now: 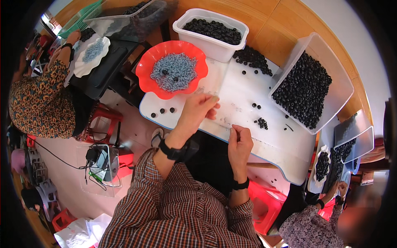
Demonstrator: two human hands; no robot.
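Above the white table (264,146), my left hand (199,110) is closed in a pinch, thumb against forefinger, close to a red scalloped bowl (144,78). To its right, near the table's front edge, my right hand (240,141) also pinches. Anything between the fingertips of either hand is too small to make out. Small grey-blue pieces (175,66) fill the bowl's middle, with a few black round parts on top. Three black round parts (162,110) lie in a row left of my left hand. Several small black pieces (262,123) are clustered beyond my right hand.
A white bin (182,35) of black round parts stands at the back. Loose black parts (253,60) spill beside it. At right, a clear bin (339,93) of black parts leans. Two people (45,99) work at neighbouring tables. Red stools (103,120) stand on the floor.
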